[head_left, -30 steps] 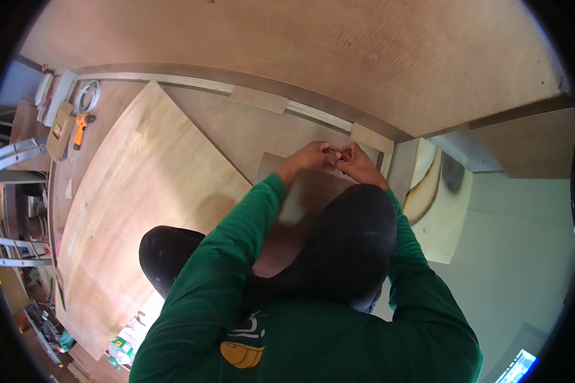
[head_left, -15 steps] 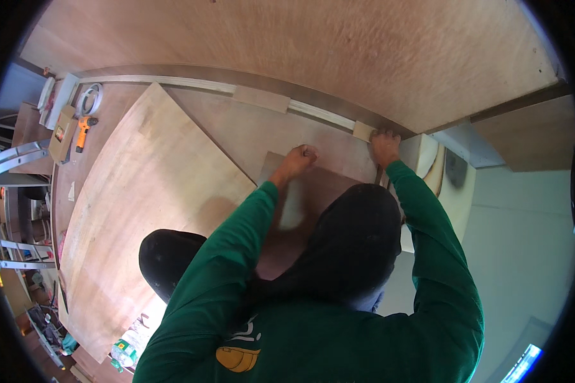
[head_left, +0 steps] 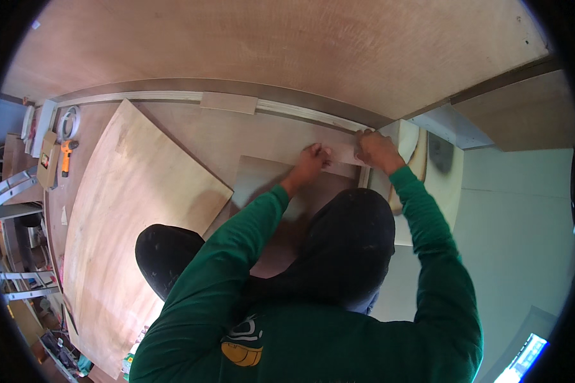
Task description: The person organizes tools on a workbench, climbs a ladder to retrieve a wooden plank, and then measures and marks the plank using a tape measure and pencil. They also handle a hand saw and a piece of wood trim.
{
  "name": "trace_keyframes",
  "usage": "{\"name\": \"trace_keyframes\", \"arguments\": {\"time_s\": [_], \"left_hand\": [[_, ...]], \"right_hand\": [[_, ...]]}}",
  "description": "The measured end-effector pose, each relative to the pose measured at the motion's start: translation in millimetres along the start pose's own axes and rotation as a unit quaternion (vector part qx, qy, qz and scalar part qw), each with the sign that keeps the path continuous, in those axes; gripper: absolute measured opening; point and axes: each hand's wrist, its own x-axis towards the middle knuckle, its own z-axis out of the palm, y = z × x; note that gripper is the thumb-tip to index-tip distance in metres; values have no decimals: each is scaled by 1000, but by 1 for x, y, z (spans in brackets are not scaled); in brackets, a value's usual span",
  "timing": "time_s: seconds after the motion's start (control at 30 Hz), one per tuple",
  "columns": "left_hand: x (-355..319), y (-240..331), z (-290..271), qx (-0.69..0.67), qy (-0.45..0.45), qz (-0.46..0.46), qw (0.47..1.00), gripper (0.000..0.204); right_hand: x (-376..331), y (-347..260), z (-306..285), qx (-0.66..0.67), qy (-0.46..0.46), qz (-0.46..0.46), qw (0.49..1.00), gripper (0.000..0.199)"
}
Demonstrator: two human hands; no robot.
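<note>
My right hand [head_left: 377, 152] is bent over the corner by the wall strip, its fingers closed on a small flat piece of wood [head_left: 345, 152], partly hidden under them. Left of it, my left hand [head_left: 312, 161] hovers over the wooden surface with its fingers curled together. Whether anything sits in those fingers I cannot make out. Below my left hand lies a brownish rectangular board [head_left: 252, 175]. Along the foot of the upright wood panel runs a pale strip [head_left: 313, 115], with another small flat wooden piece [head_left: 229, 103] set against it farther left.
A large plywood sheet [head_left: 134, 204] lies to my left, one corner pointing toward my hands. Beyond it are an orange power drill [head_left: 66, 156], a box [head_left: 47, 159], a tape roll [head_left: 69, 123] and a ladder [head_left: 13, 188]. The tall panel [head_left: 255, 45] rises ahead.
My right hand has drawn back from the strip with the small wooden piece, which was against it before. My left hand has shifted slightly toward it. The whole view has turned a little.
</note>
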Motion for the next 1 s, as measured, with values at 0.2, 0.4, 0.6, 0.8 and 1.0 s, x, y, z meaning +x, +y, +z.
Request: {"name": "trace_keyframes", "arguments": {"time_s": [0.2, 0.4, 0.6, 0.8, 1.0], "left_hand": [[71, 2, 14, -130, 140, -35, 981, 26], [119, 4, 27, -52, 233, -106, 965, 25], [130, -10, 52, -123, 316, -69, 938, 23], [118, -6, 55, -102, 357, -93, 924, 50], [33, 38, 20, -31, -88, -162, 982, 52]], "right_hand": [[-78, -23, -11, 482, 95, 208, 846, 38], [-126, -49, 37, 771, 59, 208, 599, 26], [-125, -42, 49, 814, 39, 212, 539, 24], [-121, -37, 43, 829, 32, 235, 506, 29], [-96, -23, 55, 698, 16, 211, 684, 38]]}}
